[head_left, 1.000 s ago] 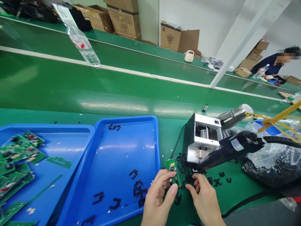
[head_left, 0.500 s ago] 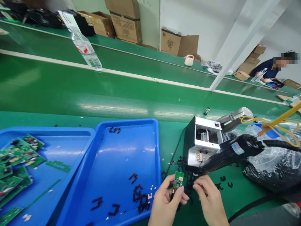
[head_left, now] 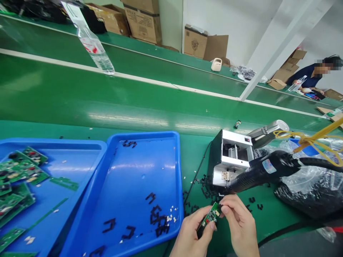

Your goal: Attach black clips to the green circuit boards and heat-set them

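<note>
My left hand (head_left: 193, 228) is closed around a small green circuit board (head_left: 210, 216), thumb on its lower part. White, red and dark components show on the board, which is tilted up to the right. A strip of black shows under its lower end. At the board's upper right end, my right hand (head_left: 238, 222) is closed in a pinch with its fingertips against the corner. Something dark and tiny shows at those fingertips, too small to name. Just above the hands, black plastic clips (head_left: 205, 192) lie scattered on the green table, below a black electric screwdriver (head_left: 253, 175).
A blue tray (head_left: 143, 134) left of my hands holds black clips and white bits. Another blue tray (head_left: 88, 144) holds green circuit boards (head_left: 23, 167). A silver-and-black machine (head_left: 230, 157) stands ahead, plastic bags (head_left: 308, 192) to its right. Far right sits a co-worker (head_left: 308, 76).
My right hand has moved left and up to the circuit board's end. The board has tilted to the right in my left hand. The whole view has shifted slightly.
</note>
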Demonstrator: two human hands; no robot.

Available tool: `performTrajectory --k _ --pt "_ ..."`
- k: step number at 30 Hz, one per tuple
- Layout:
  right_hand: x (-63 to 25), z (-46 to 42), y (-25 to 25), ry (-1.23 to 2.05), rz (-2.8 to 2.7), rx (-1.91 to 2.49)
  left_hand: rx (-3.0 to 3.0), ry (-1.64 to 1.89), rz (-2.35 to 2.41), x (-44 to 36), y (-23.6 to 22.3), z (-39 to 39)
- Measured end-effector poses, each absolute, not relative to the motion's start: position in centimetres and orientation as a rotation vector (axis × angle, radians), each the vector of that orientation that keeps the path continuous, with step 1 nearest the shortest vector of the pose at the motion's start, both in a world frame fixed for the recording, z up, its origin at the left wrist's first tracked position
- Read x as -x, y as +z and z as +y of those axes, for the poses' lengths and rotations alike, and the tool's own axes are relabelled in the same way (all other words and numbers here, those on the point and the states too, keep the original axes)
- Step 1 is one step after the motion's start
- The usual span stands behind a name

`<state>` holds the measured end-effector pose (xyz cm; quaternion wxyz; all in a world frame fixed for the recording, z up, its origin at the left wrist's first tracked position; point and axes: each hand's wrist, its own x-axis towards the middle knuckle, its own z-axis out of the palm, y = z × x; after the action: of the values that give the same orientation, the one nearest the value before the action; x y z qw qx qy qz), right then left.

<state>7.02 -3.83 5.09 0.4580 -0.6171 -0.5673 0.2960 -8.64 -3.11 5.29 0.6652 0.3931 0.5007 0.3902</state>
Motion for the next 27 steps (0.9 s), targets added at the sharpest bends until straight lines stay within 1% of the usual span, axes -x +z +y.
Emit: performTrajectory --k 3,6,10,17,22,27 --pt "-7.3 -4.2 4.7 0.852 -1.366 1.522 -0.926 0.89 1.132 8.6 5.8 -2.8" --pt "-7.3 -4.3 4.7 0.897 -1.363 1.499 -0.946 0.869 1.126 8.7 6.1 -2.6" --pt "-7.2 -4.2 5.1 0.833 -1.411 1.491 -1.067 0.863 1.093 9.2 6.1 -2.4" --pt "-6.8 -3.6 6.1 0.552 -1.57 1.383 -1.339 0.802 1.083 10.3 6.1 -2.6" --pt "-6.9 -3.6 6.2 0.596 -1.58 1.319 -1.514 0.753 1.046 10.9 5.8 -2.7" --pt "-7.1 -3.8 5.8 0.656 -1.592 1.31 -1.619 0.83 1.056 10.7 4.4 -3.6"
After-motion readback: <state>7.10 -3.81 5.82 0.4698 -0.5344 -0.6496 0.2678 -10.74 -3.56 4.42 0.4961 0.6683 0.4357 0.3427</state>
